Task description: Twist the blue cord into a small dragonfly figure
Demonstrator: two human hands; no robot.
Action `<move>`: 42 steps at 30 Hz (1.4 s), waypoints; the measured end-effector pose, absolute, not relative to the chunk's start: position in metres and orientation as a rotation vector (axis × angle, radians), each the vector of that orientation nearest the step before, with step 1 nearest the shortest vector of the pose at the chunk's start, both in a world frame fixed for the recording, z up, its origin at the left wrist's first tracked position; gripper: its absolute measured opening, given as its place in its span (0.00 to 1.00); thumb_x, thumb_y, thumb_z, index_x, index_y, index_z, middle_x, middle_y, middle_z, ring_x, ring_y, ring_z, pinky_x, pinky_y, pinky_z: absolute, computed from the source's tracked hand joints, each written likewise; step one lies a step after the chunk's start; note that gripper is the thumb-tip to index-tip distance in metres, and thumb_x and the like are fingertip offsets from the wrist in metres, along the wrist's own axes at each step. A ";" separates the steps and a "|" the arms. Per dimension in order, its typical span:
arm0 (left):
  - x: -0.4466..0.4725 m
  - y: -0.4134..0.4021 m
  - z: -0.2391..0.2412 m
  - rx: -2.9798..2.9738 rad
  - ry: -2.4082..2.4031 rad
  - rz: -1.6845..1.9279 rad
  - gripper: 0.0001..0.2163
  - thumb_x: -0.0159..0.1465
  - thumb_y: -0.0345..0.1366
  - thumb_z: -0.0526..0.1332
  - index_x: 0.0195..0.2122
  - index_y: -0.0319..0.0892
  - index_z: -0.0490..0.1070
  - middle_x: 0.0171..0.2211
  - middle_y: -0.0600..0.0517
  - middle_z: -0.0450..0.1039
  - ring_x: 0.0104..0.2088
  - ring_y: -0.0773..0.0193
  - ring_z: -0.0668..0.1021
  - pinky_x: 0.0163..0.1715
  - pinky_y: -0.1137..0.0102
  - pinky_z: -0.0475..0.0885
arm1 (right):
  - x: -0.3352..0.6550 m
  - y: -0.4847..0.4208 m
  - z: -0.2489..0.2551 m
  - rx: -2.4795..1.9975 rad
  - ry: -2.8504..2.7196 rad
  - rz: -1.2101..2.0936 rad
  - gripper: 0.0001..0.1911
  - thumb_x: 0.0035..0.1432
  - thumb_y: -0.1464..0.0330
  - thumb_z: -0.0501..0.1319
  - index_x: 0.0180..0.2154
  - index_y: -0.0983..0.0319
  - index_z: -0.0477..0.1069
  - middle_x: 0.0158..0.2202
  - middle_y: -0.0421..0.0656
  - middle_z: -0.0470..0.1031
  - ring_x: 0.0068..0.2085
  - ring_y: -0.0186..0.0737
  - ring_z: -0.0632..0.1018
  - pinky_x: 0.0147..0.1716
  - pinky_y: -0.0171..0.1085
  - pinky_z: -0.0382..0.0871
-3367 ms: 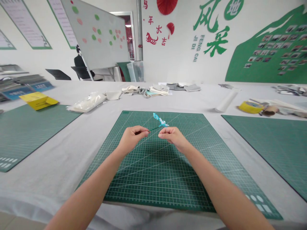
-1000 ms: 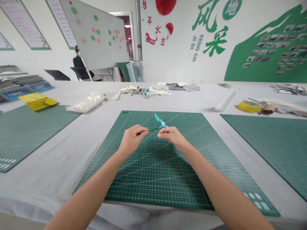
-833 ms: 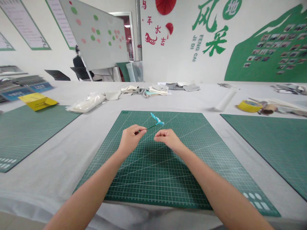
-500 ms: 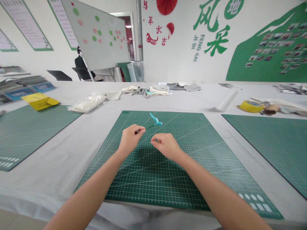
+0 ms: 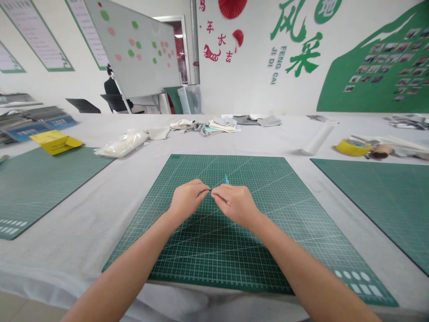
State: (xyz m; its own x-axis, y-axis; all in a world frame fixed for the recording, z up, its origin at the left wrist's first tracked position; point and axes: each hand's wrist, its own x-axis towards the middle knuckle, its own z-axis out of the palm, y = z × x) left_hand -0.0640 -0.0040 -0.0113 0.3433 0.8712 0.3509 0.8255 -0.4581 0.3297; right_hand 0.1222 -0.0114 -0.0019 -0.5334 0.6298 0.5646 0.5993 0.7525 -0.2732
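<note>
My left hand [image 5: 186, 199] and my right hand [image 5: 233, 202] meet fingertip to fingertip over the middle of a green cutting mat [image 5: 214, 250]. Both are closed in a pinch on a thin dark wire stem [image 5: 204, 192] that shows in the small gap between them. The stem's small turquoise ornament [image 5: 226, 180] peeks out just above my right hand; most of it is hidden behind my fingers.
More green cutting mats lie at the left [image 5: 36, 183] and right [image 5: 382, 201]. On the grey table sit a yellow box [image 5: 55, 141], a clear plastic bag [image 5: 122, 143], folded cloth pieces [image 5: 214, 125], a white roll [image 5: 318, 138] and yellow tape [image 5: 351, 146]. A whiteboard [image 5: 134, 49] stands behind.
My right hand let go near the turquoise end, swung toward me and left, and now pinches the stem next to my left hand. Both hands and the ornament have come lower.
</note>
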 end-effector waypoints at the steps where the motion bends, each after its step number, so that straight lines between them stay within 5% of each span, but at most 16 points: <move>1: -0.064 -0.004 -0.011 2.528 1.562 0.709 0.10 0.66 0.35 0.55 0.35 0.47 0.77 0.35 0.55 0.76 0.35 0.66 0.76 0.31 0.73 0.65 | 0.124 -0.010 -0.001 -0.918 -2.266 0.056 0.10 0.62 0.70 0.54 0.33 0.61 0.74 0.30 0.40 0.77 0.31 0.33 0.75 0.30 0.32 0.60; 10: -0.063 -0.009 -0.005 2.654 1.234 0.603 0.11 0.67 0.34 0.54 0.36 0.46 0.77 0.35 0.55 0.75 0.37 0.66 0.76 0.36 0.74 0.67 | 0.142 0.012 0.004 -1.096 -2.075 0.292 0.06 0.59 0.69 0.59 0.32 0.60 0.75 0.30 0.39 0.77 0.31 0.33 0.74 0.33 0.33 0.61; 14: -0.066 -0.009 -0.002 2.652 1.164 0.609 0.11 0.67 0.33 0.54 0.38 0.46 0.77 0.36 0.54 0.75 0.37 0.66 0.76 0.36 0.73 0.67 | 0.147 0.021 0.006 -1.183 -1.990 0.487 0.08 0.56 0.65 0.61 0.30 0.61 0.76 0.17 0.35 0.64 0.22 0.30 0.64 0.25 0.33 0.55; 18: -0.067 -0.010 -0.001 2.617 1.096 0.639 0.10 0.67 0.33 0.55 0.39 0.45 0.77 0.36 0.53 0.75 0.36 0.66 0.76 0.36 0.72 0.68 | 0.155 0.033 0.000 -1.166 -1.868 0.821 0.10 0.51 0.62 0.64 0.28 0.63 0.76 0.15 0.32 0.52 0.20 0.29 0.57 0.23 0.33 0.51; 25: -0.064 -0.009 0.001 2.371 0.976 0.825 0.09 0.65 0.32 0.57 0.37 0.43 0.78 0.34 0.52 0.76 0.35 0.67 0.76 0.37 0.71 0.69 | 0.153 0.046 -0.022 -1.140 -1.607 1.226 0.14 0.43 0.58 0.67 0.26 0.64 0.74 0.19 0.36 0.64 0.22 0.30 0.61 0.24 0.33 0.54; 30: -0.065 -0.003 -0.001 2.208 1.130 1.053 0.08 0.64 0.32 0.58 0.37 0.43 0.78 0.31 0.52 0.75 0.33 0.66 0.75 0.35 0.70 0.68 | 0.146 0.046 -0.030 -1.154 -1.642 1.202 0.12 0.40 0.61 0.67 0.23 0.64 0.73 0.19 0.36 0.66 0.24 0.32 0.64 0.27 0.34 0.56; 35: -0.071 0.001 -0.004 2.032 1.395 1.213 0.07 0.62 0.33 0.60 0.35 0.43 0.78 0.31 0.52 0.76 0.33 0.64 0.75 0.33 0.70 0.67 | 0.137 0.039 -0.033 -1.237 -1.786 1.162 0.09 0.45 0.63 0.64 0.25 0.63 0.74 0.15 0.32 0.56 0.20 0.29 0.57 0.23 0.33 0.49; 42: -0.073 0.005 -0.007 1.960 1.518 1.270 0.06 0.60 0.34 0.61 0.34 0.44 0.78 0.29 0.52 0.76 0.32 0.64 0.75 0.32 0.69 0.67 | 0.124 0.017 -0.019 -1.207 -1.971 1.057 0.06 0.50 0.67 0.63 0.26 0.63 0.75 0.15 0.32 0.57 0.20 0.28 0.58 0.23 0.32 0.51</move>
State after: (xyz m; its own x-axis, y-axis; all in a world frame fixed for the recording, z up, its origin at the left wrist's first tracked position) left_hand -0.0733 0.0051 -0.0069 0.0218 0.9018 0.4315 0.5839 -0.3619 0.7267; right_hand 0.1243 0.0167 -0.0192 -0.4138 0.9071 0.0773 0.4375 0.2727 -0.8569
